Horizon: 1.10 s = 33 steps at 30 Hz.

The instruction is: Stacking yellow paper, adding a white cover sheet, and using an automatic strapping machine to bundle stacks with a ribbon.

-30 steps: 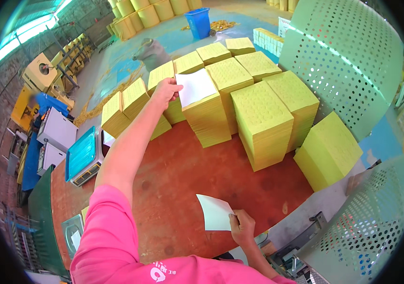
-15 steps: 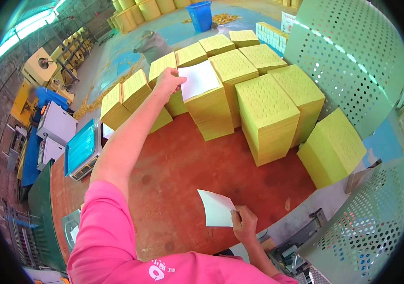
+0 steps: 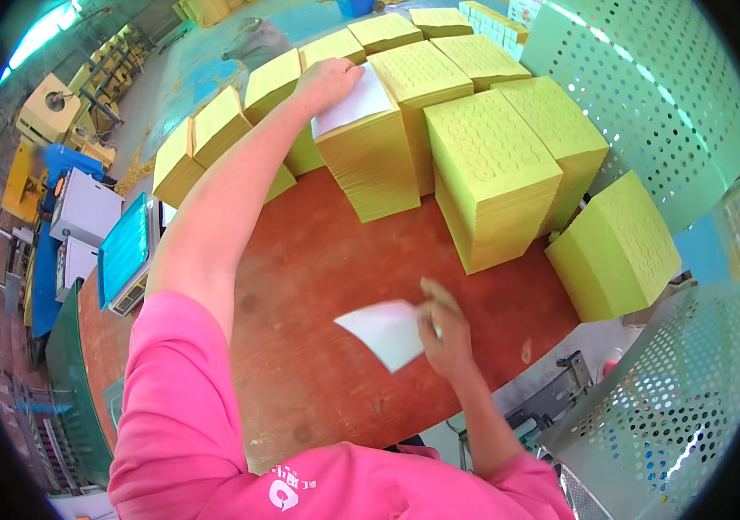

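holding a loose white sheet (image 3: 380, 336) in the right hand (image 3: 446, 336), over the red tabletop (image 3: 301, 364); touching a second white sheet (image 3: 354, 106) atop a yellow stack (image 3: 372, 169) with the left hand (image 3: 328, 85), cannot tell whether pinching.

Beside the tall yellow stack (image 3: 366, 165), changes show: the left hand (image 3: 328, 84), earlier at the stack's left edge, now reaches to its far edge, hiding more of the top sheet (image 3: 354, 106). The right hand (image 3: 446, 334) is nearer the stack, fingers raised, its held sheet (image 3: 383, 334) turned and blurred.
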### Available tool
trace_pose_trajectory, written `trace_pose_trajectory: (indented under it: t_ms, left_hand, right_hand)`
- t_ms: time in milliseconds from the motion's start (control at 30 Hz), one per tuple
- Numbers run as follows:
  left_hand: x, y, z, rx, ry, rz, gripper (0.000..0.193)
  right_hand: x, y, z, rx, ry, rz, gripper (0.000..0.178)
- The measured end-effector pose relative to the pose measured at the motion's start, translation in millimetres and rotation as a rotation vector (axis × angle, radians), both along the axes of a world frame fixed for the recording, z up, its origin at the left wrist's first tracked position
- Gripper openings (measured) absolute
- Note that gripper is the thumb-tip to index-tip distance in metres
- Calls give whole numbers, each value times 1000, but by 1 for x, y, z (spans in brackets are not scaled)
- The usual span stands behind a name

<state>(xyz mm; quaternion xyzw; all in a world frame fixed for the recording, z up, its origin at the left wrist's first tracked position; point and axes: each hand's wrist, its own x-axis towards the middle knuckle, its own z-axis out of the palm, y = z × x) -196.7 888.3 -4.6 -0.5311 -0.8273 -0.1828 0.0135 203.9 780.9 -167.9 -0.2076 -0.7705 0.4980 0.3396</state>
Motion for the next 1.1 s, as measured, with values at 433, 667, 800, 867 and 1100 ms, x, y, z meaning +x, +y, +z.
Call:
trace_pose_trajectory:
  t_ms: [433,667,800,867,1100]
  left_hand:
    - [27,0,-22,66,133,13,38]
    - [93,-106,-22,112,35,-36,35]
    - [174,-191,-16,141,-63,-231,33]
    - [210,-230,-12,124,-99,-305,33]
    - [302,-352,11,86,-160,-594,34]
  right_hand:
    - [-141,93,-42,181,-19,-332,14]
    - [-50,11,-21,55,99,-149,13]
    - [45,-62,-4,-190,25,52,14]
    - [86,-94,1,-241,-44,90,15]
    - [174,-231,-54,-1253,512,-107,32]
